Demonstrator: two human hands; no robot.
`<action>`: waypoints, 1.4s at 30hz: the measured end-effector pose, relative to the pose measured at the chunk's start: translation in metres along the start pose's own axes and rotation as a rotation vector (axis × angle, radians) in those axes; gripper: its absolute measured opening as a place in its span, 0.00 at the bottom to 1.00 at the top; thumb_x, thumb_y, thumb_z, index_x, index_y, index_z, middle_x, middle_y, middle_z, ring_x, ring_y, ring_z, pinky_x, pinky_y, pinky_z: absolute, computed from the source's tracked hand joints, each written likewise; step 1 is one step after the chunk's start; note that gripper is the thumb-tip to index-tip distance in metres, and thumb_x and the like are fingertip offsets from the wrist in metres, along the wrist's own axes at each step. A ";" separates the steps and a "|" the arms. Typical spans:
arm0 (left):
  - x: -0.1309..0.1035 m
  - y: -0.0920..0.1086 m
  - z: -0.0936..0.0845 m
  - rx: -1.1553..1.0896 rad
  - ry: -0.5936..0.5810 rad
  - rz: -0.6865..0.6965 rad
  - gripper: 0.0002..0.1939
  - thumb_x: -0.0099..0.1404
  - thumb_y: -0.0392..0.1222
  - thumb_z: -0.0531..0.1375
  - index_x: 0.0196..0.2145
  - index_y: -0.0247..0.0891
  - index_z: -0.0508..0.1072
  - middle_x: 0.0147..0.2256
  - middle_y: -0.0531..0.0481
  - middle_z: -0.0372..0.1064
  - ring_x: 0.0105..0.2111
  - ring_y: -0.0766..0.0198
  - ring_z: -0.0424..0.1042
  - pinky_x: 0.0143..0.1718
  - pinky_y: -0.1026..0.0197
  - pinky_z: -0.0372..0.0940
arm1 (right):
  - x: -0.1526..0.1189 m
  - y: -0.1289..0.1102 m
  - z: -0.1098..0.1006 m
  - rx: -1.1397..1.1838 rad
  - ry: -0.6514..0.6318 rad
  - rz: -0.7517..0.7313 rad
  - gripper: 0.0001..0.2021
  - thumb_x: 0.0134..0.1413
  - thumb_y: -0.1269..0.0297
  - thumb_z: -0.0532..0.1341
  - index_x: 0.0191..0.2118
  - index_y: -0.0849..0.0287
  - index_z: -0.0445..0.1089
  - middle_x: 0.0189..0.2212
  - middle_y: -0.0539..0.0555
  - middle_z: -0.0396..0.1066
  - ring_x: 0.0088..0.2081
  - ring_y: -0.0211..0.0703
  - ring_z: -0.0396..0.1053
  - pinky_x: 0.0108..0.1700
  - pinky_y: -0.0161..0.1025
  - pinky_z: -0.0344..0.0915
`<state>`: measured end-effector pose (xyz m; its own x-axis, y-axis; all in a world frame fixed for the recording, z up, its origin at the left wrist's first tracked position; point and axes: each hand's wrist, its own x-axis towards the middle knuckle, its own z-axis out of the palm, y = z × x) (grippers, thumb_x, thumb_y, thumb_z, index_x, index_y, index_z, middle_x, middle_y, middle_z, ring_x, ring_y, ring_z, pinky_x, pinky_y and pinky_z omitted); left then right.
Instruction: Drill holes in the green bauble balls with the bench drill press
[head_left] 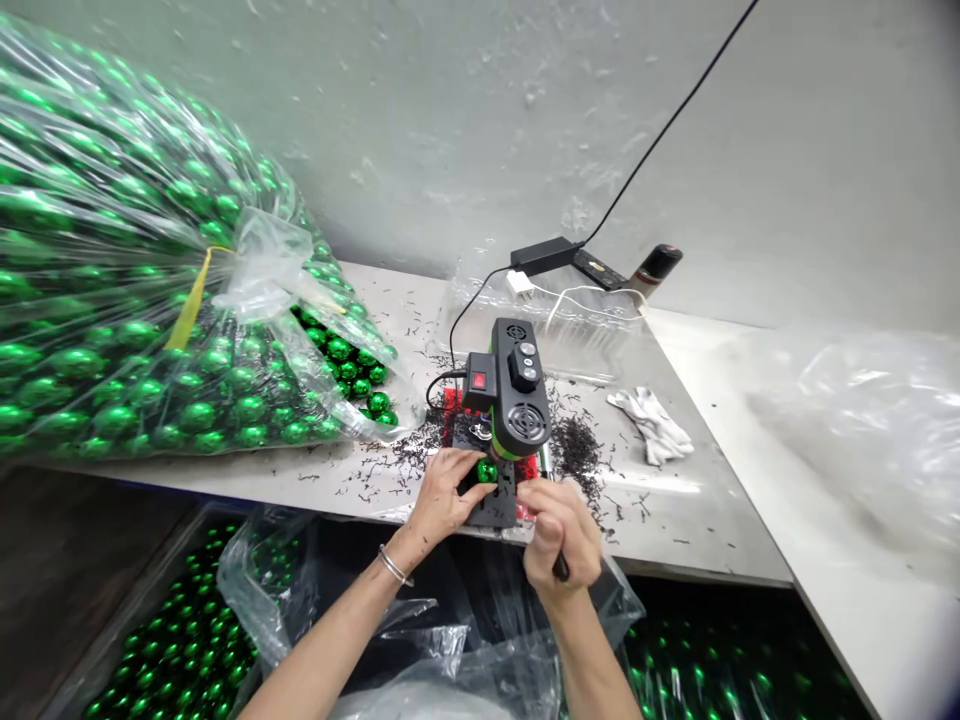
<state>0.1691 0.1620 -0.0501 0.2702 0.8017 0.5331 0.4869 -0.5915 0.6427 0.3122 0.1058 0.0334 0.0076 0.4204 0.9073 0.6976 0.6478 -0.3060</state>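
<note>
A small black bench machine with round vents and knobs stands near the table's front edge. Under its head sits a shiny green ball, which my left hand pinches between thumb and fingers. To the right of the machine, my right hand is closed round a slim tool with a black handle; only the handle's end shows below my fist, and the working end is mostly hidden. Red pieces show beside the machine's black base plate.
A large clear bag of green balls fills the left, its mouth partly open. Black bits are scattered over the table. White gloves, a clear plastic tray, a power adapter and cables lie behind and right. More green balls lie below.
</note>
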 end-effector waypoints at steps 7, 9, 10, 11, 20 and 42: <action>0.001 0.001 0.000 0.012 0.010 0.016 0.18 0.65 0.50 0.62 0.47 0.36 0.74 0.42 0.40 0.76 0.43 0.52 0.72 0.46 0.48 0.68 | -0.036 0.014 0.015 -0.004 0.087 0.015 0.14 0.67 0.67 0.48 0.30 0.58 0.64 0.26 0.49 0.68 0.28 0.35 0.67 0.42 0.43 0.69; 0.001 0.002 0.000 -0.001 0.009 0.012 0.17 0.65 0.50 0.62 0.47 0.36 0.74 0.42 0.41 0.76 0.43 0.52 0.72 0.47 0.48 0.68 | -0.038 0.014 0.016 -0.014 0.085 0.042 0.14 0.67 0.66 0.47 0.29 0.57 0.62 0.26 0.48 0.66 0.28 0.34 0.66 0.45 0.43 0.69; 0.001 0.002 0.000 -0.007 0.009 0.011 0.17 0.65 0.50 0.62 0.47 0.37 0.74 0.42 0.41 0.76 0.43 0.53 0.72 0.46 0.48 0.68 | -0.039 0.014 0.017 -0.022 0.082 0.049 0.14 0.67 0.66 0.47 0.29 0.57 0.61 0.26 0.47 0.66 0.28 0.34 0.66 0.46 0.44 0.69; 0.000 0.001 0.000 -0.013 0.009 0.009 0.17 0.65 0.49 0.63 0.47 0.36 0.74 0.42 0.41 0.76 0.43 0.53 0.72 0.46 0.48 0.68 | -0.040 0.014 0.017 -0.029 0.078 0.050 0.14 0.68 0.67 0.46 0.29 0.56 0.60 0.26 0.47 0.65 0.28 0.34 0.66 0.46 0.44 0.69; 0.002 0.001 0.003 -0.033 0.014 -0.011 0.18 0.63 0.47 0.65 0.47 0.35 0.74 0.41 0.41 0.76 0.43 0.52 0.71 0.46 0.46 0.68 | -0.024 0.010 0.013 0.031 0.066 0.003 0.15 0.65 0.71 0.48 0.25 0.57 0.59 0.24 0.48 0.63 0.26 0.35 0.64 0.34 0.39 0.65; 0.090 -0.065 -0.112 0.651 -0.228 -0.516 0.12 0.65 0.43 0.60 0.35 0.30 0.78 0.33 0.32 0.76 0.39 0.43 0.75 0.45 0.48 0.64 | 0.020 -0.016 0.001 0.125 0.076 0.198 0.15 0.59 0.78 0.52 0.23 0.58 0.58 0.19 0.47 0.60 0.26 0.38 0.65 0.28 0.37 0.58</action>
<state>0.0691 0.2627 0.0178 0.0105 0.9956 0.0926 0.9552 -0.0374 0.2936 0.3008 0.1044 0.0563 0.1925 0.5012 0.8437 0.5833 0.6329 -0.5091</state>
